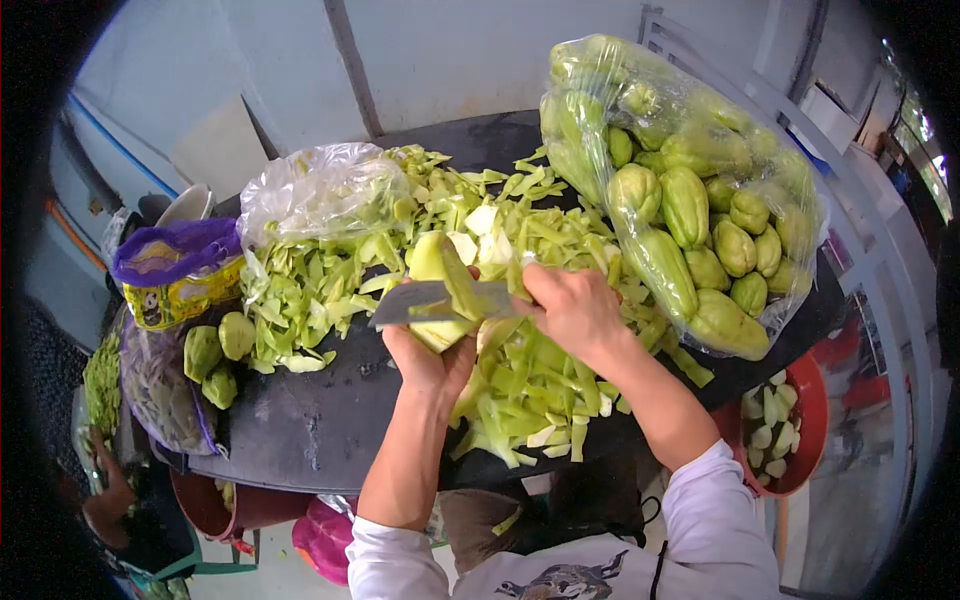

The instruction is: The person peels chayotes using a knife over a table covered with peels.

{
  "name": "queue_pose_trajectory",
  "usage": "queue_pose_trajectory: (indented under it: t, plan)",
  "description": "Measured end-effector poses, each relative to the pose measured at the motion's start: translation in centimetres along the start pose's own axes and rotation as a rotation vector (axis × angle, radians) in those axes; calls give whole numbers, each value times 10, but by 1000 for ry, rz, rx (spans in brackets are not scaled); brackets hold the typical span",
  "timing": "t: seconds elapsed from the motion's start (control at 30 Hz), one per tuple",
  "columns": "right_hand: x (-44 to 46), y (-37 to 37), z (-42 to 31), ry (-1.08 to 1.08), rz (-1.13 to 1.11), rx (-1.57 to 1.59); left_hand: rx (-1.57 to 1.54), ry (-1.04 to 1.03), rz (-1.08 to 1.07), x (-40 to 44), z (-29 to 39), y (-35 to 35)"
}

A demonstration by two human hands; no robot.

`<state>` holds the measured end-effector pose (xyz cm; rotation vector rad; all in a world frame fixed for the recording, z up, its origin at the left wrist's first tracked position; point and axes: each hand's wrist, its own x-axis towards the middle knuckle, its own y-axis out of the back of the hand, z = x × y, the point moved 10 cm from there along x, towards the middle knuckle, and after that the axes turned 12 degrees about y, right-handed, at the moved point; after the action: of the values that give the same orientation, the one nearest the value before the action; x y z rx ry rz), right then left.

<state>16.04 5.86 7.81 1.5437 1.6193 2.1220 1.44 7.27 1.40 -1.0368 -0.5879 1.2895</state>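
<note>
My left hand [432, 362] is closed round a partly peeled chayote [428, 258] above the middle of the table. In my right hand [578, 308] is a knife [402, 304], its wide blade lying across the chayote and pointing left. A strip of green peel [460, 282] rests over the blade, which hides part of the chayote. Beneath and around both hands spreads a heap of green peelings [530, 400].
A clear bag of whole chayotes [735, 248] stands at the right. Three loose chayotes [204, 352] sit at the left beside a purple mesh bag [165, 390]. Crumpled plastic [320, 190] covers some peelings. Below the table's right edge, a red bucket [815, 425] contains pale peeled pieces.
</note>
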Motion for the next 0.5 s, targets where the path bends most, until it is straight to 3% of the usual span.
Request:
queue_pose_trajectory:
  t: [0.1,0.17,0.3,0.37,0.4,0.5]
  plan:
    - [2,6,-13,26,17,27,140,79,-57,-3,-16,-1]
    - [-1,-6,7,-29,-12,59,84,6,49,-5,-12,7]
    - [-9,-20,49,-117,-36,-40,111,35,7,-1,-6,0]
    - [-9,-13,43,-116,-25,-53,77,112,-294,-1,-16,-20]
    - [-8,-9,34,-96,-15,-2,29,101,-320,-3,-15,-22]
    - [-1,9,3,-30,10,68,27,40,-184,-1,-14,-5]
